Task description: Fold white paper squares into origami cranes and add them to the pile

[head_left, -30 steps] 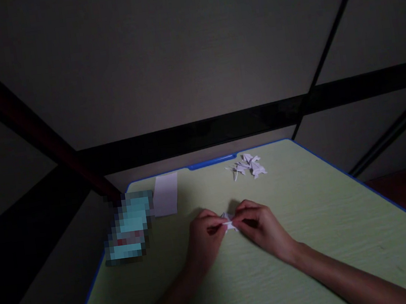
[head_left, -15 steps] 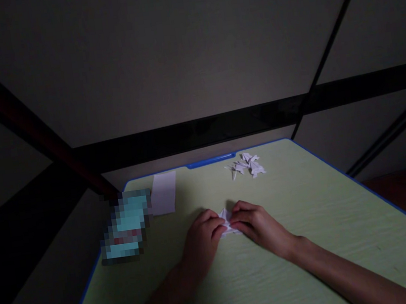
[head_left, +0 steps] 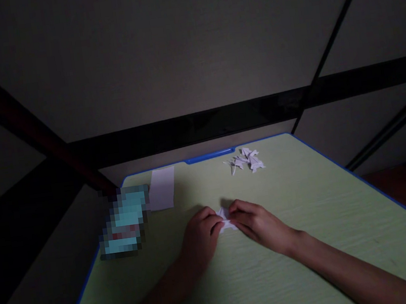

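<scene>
No writing can be read anywhere: the light blue flat packet (head_left: 124, 222) at the left edge of the table is blurred out, with only a reddish band showing across it.

The small white folded paper piece (head_left: 225, 217) lies low over the pale green table with a blue rim (head_left: 318, 206), near its middle, pinched from both sides. It is creased into a compact, pointed shape. The light is dim, so its exact form is hard to make out, and it seems to rest on the tabletop. The left hand (head_left: 199, 235) has its fingertips closed on the paper's left edge. The right hand (head_left: 259, 224) grips the right edge between thumb and fingers.

Well beyond the hands, near the far rim, sits a loose heap of small white folded paper figures (head_left: 244, 160). A plain white rectangular paper sheet (head_left: 163, 195) lies just beside the blurred packet.
</scene>
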Demonstrator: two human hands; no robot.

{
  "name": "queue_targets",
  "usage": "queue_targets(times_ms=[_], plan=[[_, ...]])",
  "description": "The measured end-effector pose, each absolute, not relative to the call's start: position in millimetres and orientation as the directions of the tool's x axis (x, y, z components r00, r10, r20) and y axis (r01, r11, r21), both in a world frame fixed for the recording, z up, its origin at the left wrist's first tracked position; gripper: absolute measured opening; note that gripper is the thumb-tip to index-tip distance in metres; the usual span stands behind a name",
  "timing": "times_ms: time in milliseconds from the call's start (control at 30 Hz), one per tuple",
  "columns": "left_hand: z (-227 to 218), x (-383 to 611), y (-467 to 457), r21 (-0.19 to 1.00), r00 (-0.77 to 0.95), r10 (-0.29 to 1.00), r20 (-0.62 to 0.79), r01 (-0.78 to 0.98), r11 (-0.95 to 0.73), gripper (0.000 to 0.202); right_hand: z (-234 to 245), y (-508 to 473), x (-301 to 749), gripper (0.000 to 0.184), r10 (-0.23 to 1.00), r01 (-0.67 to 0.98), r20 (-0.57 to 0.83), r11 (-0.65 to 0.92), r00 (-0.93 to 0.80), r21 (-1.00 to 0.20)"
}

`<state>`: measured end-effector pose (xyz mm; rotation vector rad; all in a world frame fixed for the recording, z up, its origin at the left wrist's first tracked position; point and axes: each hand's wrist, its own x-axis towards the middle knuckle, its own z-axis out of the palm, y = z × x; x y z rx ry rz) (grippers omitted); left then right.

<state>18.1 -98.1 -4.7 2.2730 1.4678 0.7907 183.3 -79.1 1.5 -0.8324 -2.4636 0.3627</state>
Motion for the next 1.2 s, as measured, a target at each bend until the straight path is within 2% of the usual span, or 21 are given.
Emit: queue_targets(times_ms=[200, 267, 333, 400, 500, 667, 767, 900, 1033, 1200], plan=[[-7, 20, -103, 0.166, 0.489, 0.768, 0.412, 0.789, -0.591, 0.023, 1, -80, 180, 0.024, 0.546, 0.540, 0.464, 0.826, -0.697, -0.162], [-8, 21, -103, 0.093, 0.535, 0.731, 0.422, 0.777, -0.622, 0.024, -1, -80, 180, 0.026, 0.505, 0.535, 0.485, 0.840, -0.714, -0.086], [-10, 21, -103, 0.076, 0.550, 0.713, 0.434, 0.766, -0.638, 0.025, -3, -80, 179, 0.027, 0.480, 0.532, 0.493, 0.846, -0.726, -0.040], [-11, 21, -102, 0.126, 0.540, 0.720, 0.436, 0.756, -0.643, 0.027, -4, -81, 178, 0.028, 0.479, 0.536, 0.493, 0.844, -0.727, -0.030], [-10, 20, -100, 0.310, 0.473, 0.788, 0.394, 0.739, -0.599, 0.027, -4, -82, 177, 0.028, 0.508, 0.549, 0.489, 0.833, -0.709, -0.070], [-5, 18, -93, 0.716, 0.268, 0.930, 0.253, 0.595, -0.366, 0.007, -2, -79, 183, 0.024, 0.609, 0.610, 0.483, 0.772, -0.628, -0.179], [-4, 15, -88, 0.872, 0.121, 0.977, 0.178, 0.441, -0.213, 0.007, 1, -78, 191, 0.023, 0.642, 0.650, 0.493, 0.737, -0.588, -0.184], [-6, 8, -82, 0.947, -0.070, 0.986, 0.148, 0.297, -0.121, 0.007, 7, -84, 199, 0.024, 0.619, 0.643, 0.450, 0.756, -0.643, -0.121], [-8, 5, -80, 0.959, -0.071, 0.987, 0.141, 0.258, -0.119, 0.007, 7, -92, 196, 0.022, 0.561, 0.578, 0.378, 0.812, -0.736, -0.078], [-7, 8, -82, 0.941, -0.033, 0.987, 0.158, 0.308, -0.140, 0.009, 4, -91, 187, 0.016, 0.600, 0.611, 0.328, 0.787, -0.729, -0.082]])
